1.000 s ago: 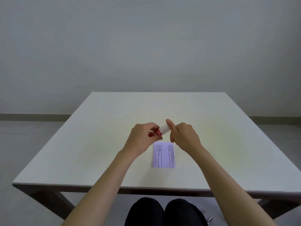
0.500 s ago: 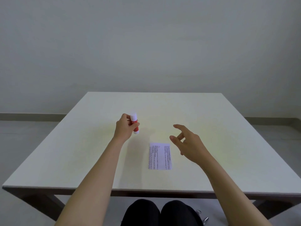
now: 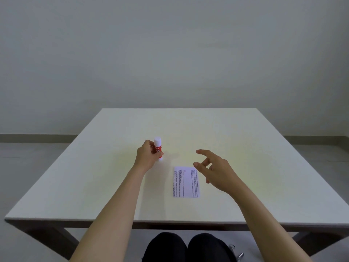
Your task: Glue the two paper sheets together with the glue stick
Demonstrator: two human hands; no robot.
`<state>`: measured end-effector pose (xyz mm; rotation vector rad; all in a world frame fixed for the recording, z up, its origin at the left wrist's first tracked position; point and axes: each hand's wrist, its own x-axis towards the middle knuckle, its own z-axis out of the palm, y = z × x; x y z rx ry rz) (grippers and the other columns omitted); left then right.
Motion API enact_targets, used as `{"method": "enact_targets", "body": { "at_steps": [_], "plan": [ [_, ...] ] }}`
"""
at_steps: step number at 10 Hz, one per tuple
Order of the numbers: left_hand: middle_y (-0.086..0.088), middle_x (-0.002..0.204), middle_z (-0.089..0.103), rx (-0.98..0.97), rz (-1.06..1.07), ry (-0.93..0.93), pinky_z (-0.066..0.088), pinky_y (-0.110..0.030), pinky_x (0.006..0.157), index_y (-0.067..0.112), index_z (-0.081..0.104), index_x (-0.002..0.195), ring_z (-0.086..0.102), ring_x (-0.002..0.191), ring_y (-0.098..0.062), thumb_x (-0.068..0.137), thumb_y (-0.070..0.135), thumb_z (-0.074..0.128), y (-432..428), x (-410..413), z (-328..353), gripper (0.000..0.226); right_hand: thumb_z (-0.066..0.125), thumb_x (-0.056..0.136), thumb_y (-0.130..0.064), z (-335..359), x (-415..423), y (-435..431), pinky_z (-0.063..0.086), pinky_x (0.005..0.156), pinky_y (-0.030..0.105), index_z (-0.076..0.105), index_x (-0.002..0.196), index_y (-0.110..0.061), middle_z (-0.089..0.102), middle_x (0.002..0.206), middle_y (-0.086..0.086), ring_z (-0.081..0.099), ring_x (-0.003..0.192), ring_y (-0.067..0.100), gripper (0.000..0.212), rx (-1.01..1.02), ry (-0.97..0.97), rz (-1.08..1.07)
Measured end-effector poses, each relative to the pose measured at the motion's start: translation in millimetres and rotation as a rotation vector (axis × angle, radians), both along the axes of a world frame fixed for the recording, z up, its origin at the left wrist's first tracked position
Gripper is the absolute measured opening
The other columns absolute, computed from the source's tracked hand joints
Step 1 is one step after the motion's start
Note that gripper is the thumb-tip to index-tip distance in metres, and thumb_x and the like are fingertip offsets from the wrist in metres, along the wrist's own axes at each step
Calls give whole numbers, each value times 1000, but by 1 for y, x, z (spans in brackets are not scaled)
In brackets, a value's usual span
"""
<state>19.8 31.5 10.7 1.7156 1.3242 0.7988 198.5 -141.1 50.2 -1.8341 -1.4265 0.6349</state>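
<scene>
A red glue stick with a white cap stands upright on the white table, left of centre. My left hand is wrapped around it from the left. A printed paper sheet lies flat nearer the front edge; only one sheet shows, so I cannot tell whether a second lies under it. My right hand hovers just right of the sheet's top corner, fingers spread and holding nothing.
A plain wall stands behind the table's far edge. My dark-clad knees show below the front edge, with a small metal object beside them on the floor.
Both hands were together on the glue stick above the paper. My left hand has carried the capped stick left and set it upright; my right hand let go and opened.
</scene>
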Motion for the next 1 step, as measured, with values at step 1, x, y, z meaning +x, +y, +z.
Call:
{"method": "enact_targets", "body": {
  "at_steps": [1],
  "plan": [
    [-6, 99, 71, -15, -66, 74, 45, -28, 70, 9, 51, 120, 64, 102, -27, 77, 13, 70, -2, -1, -2, 47, 54, 90, -42, 0, -3, 2, 42, 64, 20, 43, 134, -32, 63, 90, -8, 56, 61, 3, 47, -2, -6, 19]
  ]
}}
